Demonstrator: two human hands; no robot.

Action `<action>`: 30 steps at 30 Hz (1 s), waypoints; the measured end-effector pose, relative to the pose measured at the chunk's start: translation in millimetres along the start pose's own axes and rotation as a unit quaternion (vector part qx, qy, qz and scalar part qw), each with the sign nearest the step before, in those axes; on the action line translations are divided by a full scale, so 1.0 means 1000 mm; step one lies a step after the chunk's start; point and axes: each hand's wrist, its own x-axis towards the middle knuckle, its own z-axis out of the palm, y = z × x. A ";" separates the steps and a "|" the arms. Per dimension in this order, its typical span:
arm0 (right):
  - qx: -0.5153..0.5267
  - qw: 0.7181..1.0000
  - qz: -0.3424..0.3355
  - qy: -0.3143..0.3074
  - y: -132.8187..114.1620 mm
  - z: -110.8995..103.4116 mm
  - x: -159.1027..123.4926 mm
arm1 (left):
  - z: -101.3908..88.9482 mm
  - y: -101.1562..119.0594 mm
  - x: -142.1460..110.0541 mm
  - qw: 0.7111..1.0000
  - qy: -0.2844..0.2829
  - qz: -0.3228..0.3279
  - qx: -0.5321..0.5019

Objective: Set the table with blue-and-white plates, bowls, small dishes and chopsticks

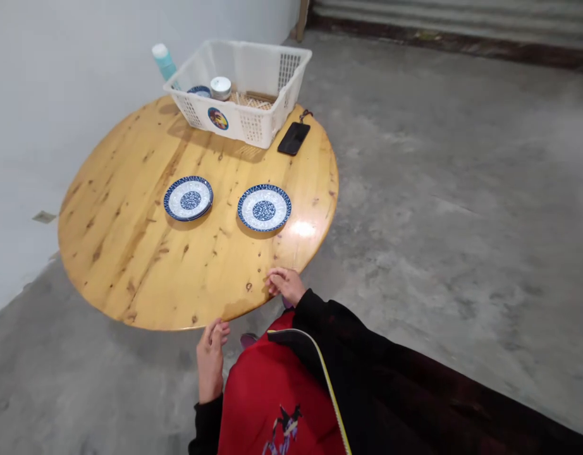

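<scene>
My left hand is at the near edge of the round wooden table, fingers loosely bent and apart, holding nothing. At the table's near right edge, my right hand has its relaxed fingers over the wood, also without anything in them. Nearest to it lies a blue-and-white patterned plate. To the left of that is a second patterned plate, whose doubled rim suggests another plate beneath. Neither hand touches the plates.
A white plastic basket stands at the table's far side, holding a round white-lidded tin, a blue-patterned dish and a woven item. Behind it is a light-blue bottle. A black phone lies right of the basket. A wall borders the left.
</scene>
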 end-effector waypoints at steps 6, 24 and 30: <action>-0.067 0.995 -0.002 -0.078 0.045 0.063 -0.041 | -0.067 -0.019 0.005 1.000 0.001 0.008 -0.015; 0.050 0.967 -0.072 0.240 -0.016 0.025 0.043 | -0.088 -0.032 0.036 0.996 -0.093 -0.012 -0.005; 0.089 0.956 -0.077 0.270 -0.034 0.029 0.104 | -0.106 -0.002 0.070 0.997 -0.060 -0.028 0.034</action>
